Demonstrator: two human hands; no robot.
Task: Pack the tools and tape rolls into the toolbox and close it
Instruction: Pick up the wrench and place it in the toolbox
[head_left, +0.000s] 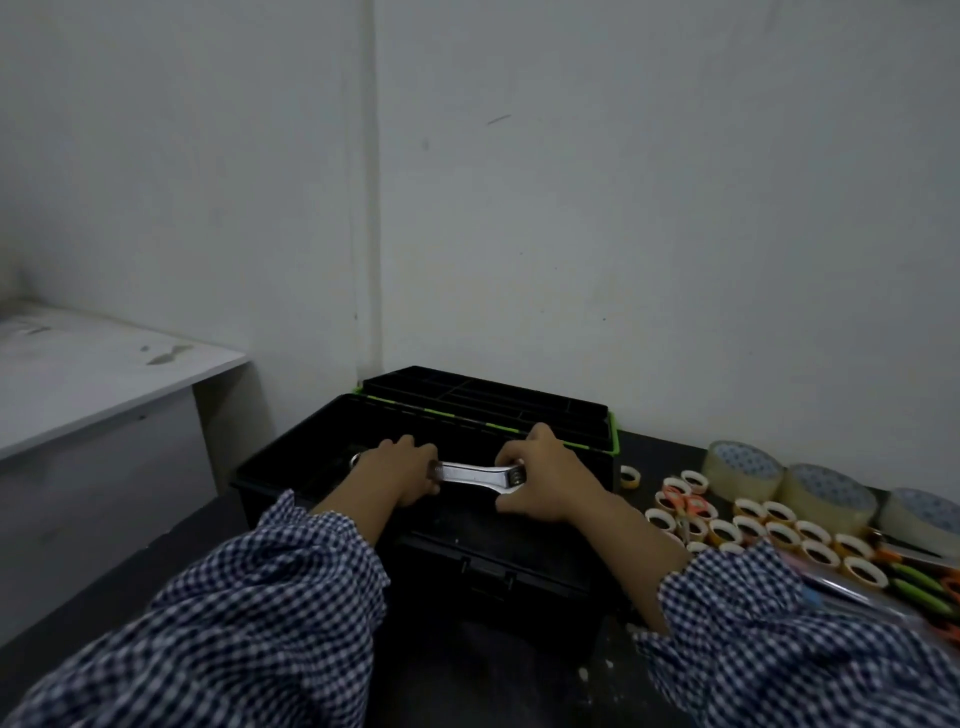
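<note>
Loose blue-and-white checked sleeves (244, 618)

walls: two plain off-white walls (649, 218) meeting at a vertical corner seam (367, 208) centre-left of frame | marks: short dark scuff (498, 120) upper centre | furniture: white cabinet top (104, 364), stained, against the wall at left; dark bench (498, 686), pale specks, lower centre | light: dim, even, soft shadows

both forearms, in checked sleeves (260, 597), reach forward side by side. the left hand (400, 470) and right hand (545, 480) curl their fingers round opposite ends of a silver metal wrench (472, 474).
</note>
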